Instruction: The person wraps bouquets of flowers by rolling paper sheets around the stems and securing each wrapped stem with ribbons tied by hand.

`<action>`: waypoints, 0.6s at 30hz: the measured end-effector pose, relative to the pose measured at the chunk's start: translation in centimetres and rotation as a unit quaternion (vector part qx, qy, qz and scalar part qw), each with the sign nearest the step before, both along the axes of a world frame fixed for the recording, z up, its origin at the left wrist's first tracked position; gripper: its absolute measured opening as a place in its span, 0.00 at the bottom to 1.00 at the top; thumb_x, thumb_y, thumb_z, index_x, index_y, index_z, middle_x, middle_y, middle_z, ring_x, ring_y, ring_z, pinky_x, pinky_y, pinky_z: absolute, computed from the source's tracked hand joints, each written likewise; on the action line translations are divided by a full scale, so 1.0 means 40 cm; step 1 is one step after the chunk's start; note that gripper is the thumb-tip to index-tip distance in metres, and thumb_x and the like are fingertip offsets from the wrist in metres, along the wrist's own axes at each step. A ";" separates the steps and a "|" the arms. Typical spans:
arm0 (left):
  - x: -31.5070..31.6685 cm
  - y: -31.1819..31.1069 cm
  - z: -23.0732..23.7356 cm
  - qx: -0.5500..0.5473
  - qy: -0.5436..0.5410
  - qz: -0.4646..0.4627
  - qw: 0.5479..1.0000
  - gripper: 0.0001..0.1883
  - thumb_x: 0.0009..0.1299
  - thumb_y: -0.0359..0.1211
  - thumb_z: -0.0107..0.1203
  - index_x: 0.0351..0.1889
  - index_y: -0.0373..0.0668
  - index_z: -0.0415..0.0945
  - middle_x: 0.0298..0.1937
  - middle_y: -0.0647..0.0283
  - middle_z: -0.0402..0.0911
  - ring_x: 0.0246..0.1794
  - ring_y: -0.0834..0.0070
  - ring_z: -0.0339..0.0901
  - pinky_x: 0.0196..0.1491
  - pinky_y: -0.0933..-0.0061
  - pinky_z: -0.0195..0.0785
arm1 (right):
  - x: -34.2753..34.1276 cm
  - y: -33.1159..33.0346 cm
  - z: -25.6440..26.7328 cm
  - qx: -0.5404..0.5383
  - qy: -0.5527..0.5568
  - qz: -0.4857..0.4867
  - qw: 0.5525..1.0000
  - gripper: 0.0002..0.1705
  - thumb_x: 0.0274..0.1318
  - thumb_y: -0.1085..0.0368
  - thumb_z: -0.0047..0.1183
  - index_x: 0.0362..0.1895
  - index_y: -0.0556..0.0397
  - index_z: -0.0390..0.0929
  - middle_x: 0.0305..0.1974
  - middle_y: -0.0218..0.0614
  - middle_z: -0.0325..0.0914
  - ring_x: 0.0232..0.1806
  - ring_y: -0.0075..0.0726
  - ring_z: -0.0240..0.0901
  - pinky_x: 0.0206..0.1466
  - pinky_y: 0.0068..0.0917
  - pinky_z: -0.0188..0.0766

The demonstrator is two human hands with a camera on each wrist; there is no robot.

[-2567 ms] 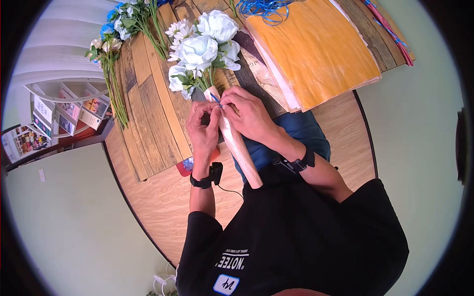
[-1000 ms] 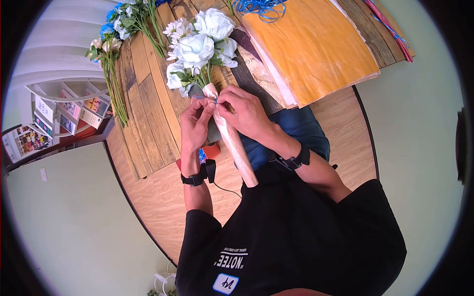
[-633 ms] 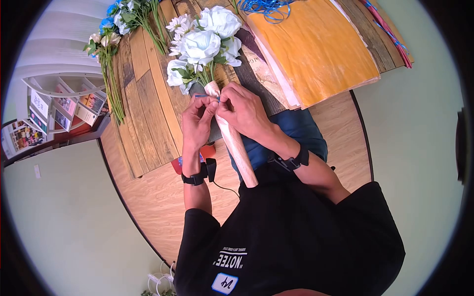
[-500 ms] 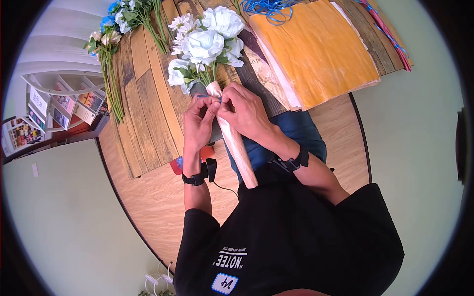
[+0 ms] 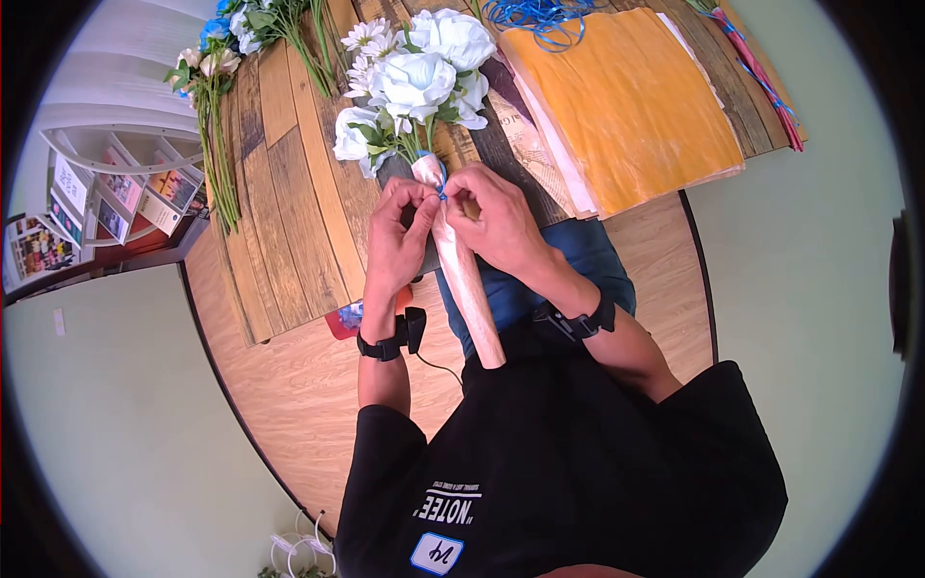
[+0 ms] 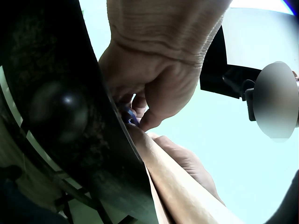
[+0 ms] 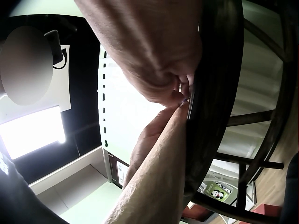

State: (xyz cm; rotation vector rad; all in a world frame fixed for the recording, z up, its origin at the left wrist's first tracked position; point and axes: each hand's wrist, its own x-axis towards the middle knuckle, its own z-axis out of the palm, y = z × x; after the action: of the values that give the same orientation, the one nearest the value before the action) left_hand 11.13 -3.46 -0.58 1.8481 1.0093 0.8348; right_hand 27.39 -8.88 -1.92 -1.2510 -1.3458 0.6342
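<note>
A bouquet of pale blue roses and white daisies (image 5: 414,85) lies over the table's near edge, its stems wrapped in a long pale pink paper tube (image 5: 467,294). Around the tube's upper part runs a thin blue ribbon (image 5: 443,179), with a small knot at the front. My left hand (image 5: 397,236) pinches the ribbon from the left between thumb and forefinger. From the other side my right hand (image 5: 503,220) pinches it close to the knot. In the left wrist view the blue ribbon (image 6: 131,115) shows at the fingertips, above the paper tube (image 6: 187,191).
Orange wrapping paper (image 5: 626,106) is stacked at the right, with a tangle of blue ribbon (image 5: 540,19) at its top edge. Loose flower stems (image 5: 220,159) lie at the left of the wooden table (image 5: 299,222). A dark pink bundle (image 5: 761,77) lies far right.
Both hands stay at the ribbon and have shifted slightly with the bouquet. The fingertips have drawn a little apart, and the blue knot now shows between them, with ribbon running up the tube.
</note>
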 end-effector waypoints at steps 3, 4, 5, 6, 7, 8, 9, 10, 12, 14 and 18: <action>-0.001 0.003 0.002 0.001 0.002 -0.004 1.000 0.05 0.72 0.27 0.60 0.40 0.34 0.78 0.38 0.63 0.75 0.39 0.73 0.71 0.48 0.74 0.66 | 0.002 -0.009 0.010 0.008 0.019 0.001 1.000 0.13 0.54 0.73 0.60 0.44 0.57 0.74 0.37 0.42 0.76 0.39 0.49 0.78 0.41 0.38 0.76; -0.001 0.003 0.001 0.005 0.003 -0.010 1.000 0.05 0.72 0.27 0.60 0.40 0.34 0.78 0.38 0.63 0.75 0.39 0.73 0.71 0.48 0.74 0.67 | 0.004 -0.010 0.013 0.017 0.012 0.001 1.000 0.15 0.55 0.74 0.60 0.47 0.57 0.76 0.38 0.42 0.77 0.40 0.48 0.78 0.42 0.38 0.76; 0.000 0.002 0.002 0.005 0.002 -0.011 1.000 0.05 0.72 0.27 0.60 0.40 0.34 0.78 0.38 0.63 0.75 0.39 0.73 0.71 0.48 0.74 0.67 | 0.005 -0.011 0.014 0.017 0.011 0.001 1.000 0.15 0.55 0.74 0.60 0.47 0.57 0.76 0.38 0.42 0.77 0.40 0.48 0.78 0.42 0.38 0.76; 0.001 0.001 0.003 0.007 0.005 -0.010 1.000 0.05 0.72 0.27 0.60 0.40 0.34 0.77 0.38 0.62 0.75 0.39 0.73 0.71 0.48 0.74 0.67 | 0.005 -0.010 0.015 0.037 -0.022 -0.010 0.999 0.16 0.55 0.73 0.60 0.48 0.57 0.77 0.39 0.41 0.77 0.39 0.48 0.78 0.42 0.38 0.76; 0.002 0.002 0.006 0.010 0.008 -0.010 1.000 0.05 0.73 0.27 0.59 0.40 0.34 0.77 0.39 0.62 0.75 0.39 0.73 0.71 0.48 0.74 0.67 | 0.006 -0.008 0.016 0.057 -0.055 -0.021 0.997 0.17 0.55 0.73 0.61 0.49 0.57 0.78 0.39 0.40 0.77 0.39 0.48 0.78 0.42 0.38 0.76; 0.003 0.002 0.010 0.011 0.007 -0.011 1.000 0.05 0.73 0.27 0.59 0.40 0.34 0.77 0.39 0.62 0.75 0.39 0.73 0.71 0.48 0.74 0.67 | 0.007 -0.007 0.015 0.058 -0.056 -0.022 0.996 0.17 0.55 0.73 0.61 0.49 0.57 0.78 0.39 0.40 0.77 0.39 0.48 0.78 0.42 0.38 0.76; 0.003 0.001 0.014 0.009 0.018 -0.009 1.000 0.05 0.73 0.28 0.59 0.40 0.34 0.77 0.39 0.62 0.75 0.39 0.73 0.71 0.48 0.74 0.67 | 0.006 -0.006 0.011 0.059 -0.070 -0.022 0.996 0.15 0.55 0.73 0.62 0.48 0.58 0.80 0.40 0.41 0.78 0.40 0.48 0.79 0.43 0.37 0.77; 0.003 0.000 0.016 0.007 0.028 -0.008 1.000 0.06 0.73 0.28 0.59 0.40 0.34 0.77 0.39 0.62 0.75 0.39 0.72 0.71 0.48 0.74 0.67 | 0.005 -0.006 0.008 0.059 -0.083 -0.023 0.995 0.14 0.56 0.73 0.62 0.48 0.59 0.81 0.42 0.42 0.80 0.41 0.48 0.80 0.44 0.36 0.78; 0.005 -0.001 0.015 0.007 0.020 -0.010 1.000 0.05 0.73 0.28 0.59 0.40 0.34 0.77 0.39 0.62 0.75 0.39 0.73 0.71 0.48 0.74 0.66 | 0.004 -0.006 0.003 0.061 -0.088 -0.026 0.994 0.13 0.56 0.72 0.62 0.47 0.59 0.82 0.42 0.42 0.80 0.41 0.48 0.80 0.44 0.36 0.78; 0.004 0.002 0.013 0.009 0.011 -0.013 1.000 0.05 0.73 0.28 0.59 0.40 0.34 0.77 0.39 0.62 0.74 0.39 0.73 0.71 0.48 0.74 0.66 | 0.004 -0.004 0.002 0.065 -0.095 -0.030 0.993 0.13 0.55 0.71 0.63 0.46 0.59 0.83 0.42 0.42 0.80 0.40 0.48 0.80 0.44 0.37 0.78; -0.001 0.001 0.009 0.005 -0.003 -0.020 1.000 0.05 0.73 0.28 0.59 0.40 0.34 0.77 0.38 0.63 0.74 0.40 0.74 0.70 0.48 0.75 0.66 | -0.003 -0.010 0.005 0.070 -0.107 -0.062 0.990 0.12 0.54 0.71 0.63 0.44 0.57 0.84 0.40 0.39 0.81 0.39 0.46 0.80 0.42 0.36 0.77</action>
State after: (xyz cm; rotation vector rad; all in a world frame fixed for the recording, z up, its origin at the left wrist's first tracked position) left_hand 11.11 -3.41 -0.23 1.8675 0.9617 0.8237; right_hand 27.29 -9.28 -1.72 -1.3034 -1.4478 0.3191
